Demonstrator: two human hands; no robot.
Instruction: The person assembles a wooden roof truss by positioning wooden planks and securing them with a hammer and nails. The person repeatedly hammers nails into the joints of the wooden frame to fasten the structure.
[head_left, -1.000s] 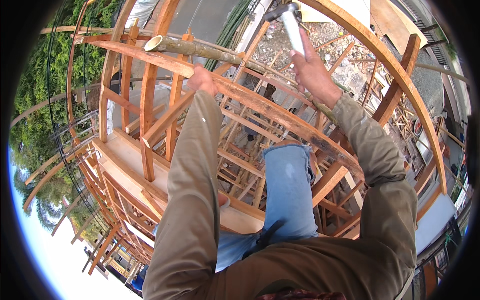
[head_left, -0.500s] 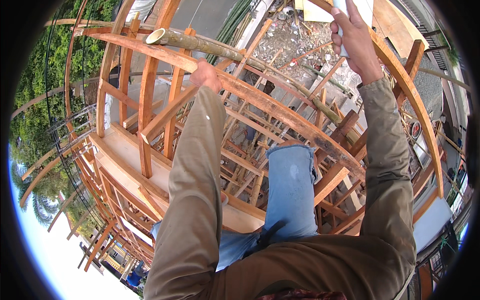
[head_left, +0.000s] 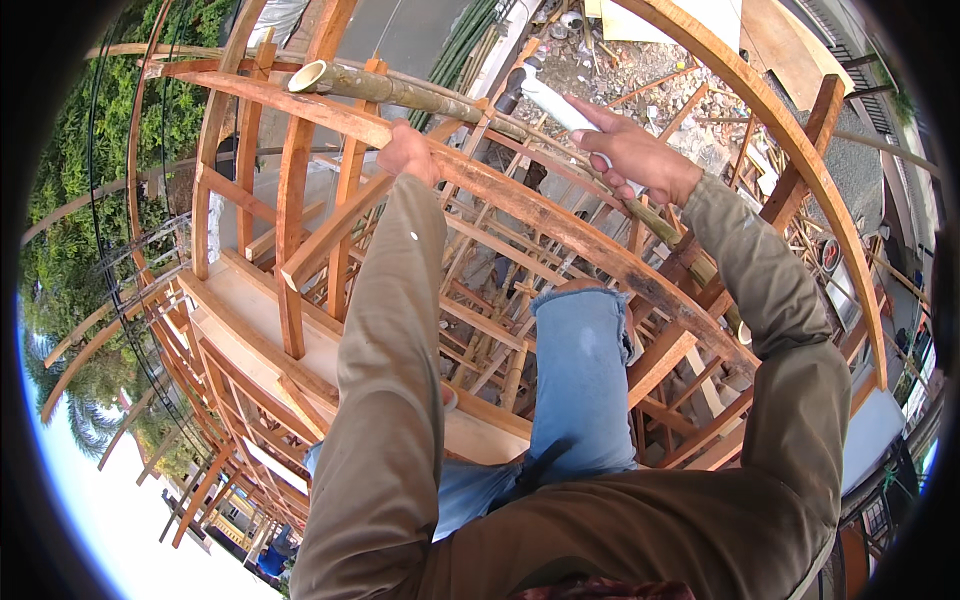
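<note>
My left hand (head_left: 408, 153) is closed around a long reddish-brown wooden beam (head_left: 570, 232) that slants across the frame from upper left to lower right. A shorter squared timber (head_left: 335, 232) meets the beam right below that hand. In my right hand (head_left: 645, 155) is a hammer (head_left: 553, 104) with a white handle and a dark head. The hammer's head points up and left, over a bamboo pole (head_left: 385, 90) that runs just beyond the beam. From this view I cannot tell whether the head touches anything.
My leg in torn jeans (head_left: 580, 375) is amid the open timber framework, with gaps down to the rubble-strewn ground (head_left: 590, 75). A curved timber (head_left: 830, 190) arches at the right. Upright posts (head_left: 292, 220) stand at the left, with dark cables (head_left: 97, 180) beyond.
My right hand has swung down and left with the hammer, from near the top edge toward the beam. My left hand stays at the same spot on the beam.
</note>
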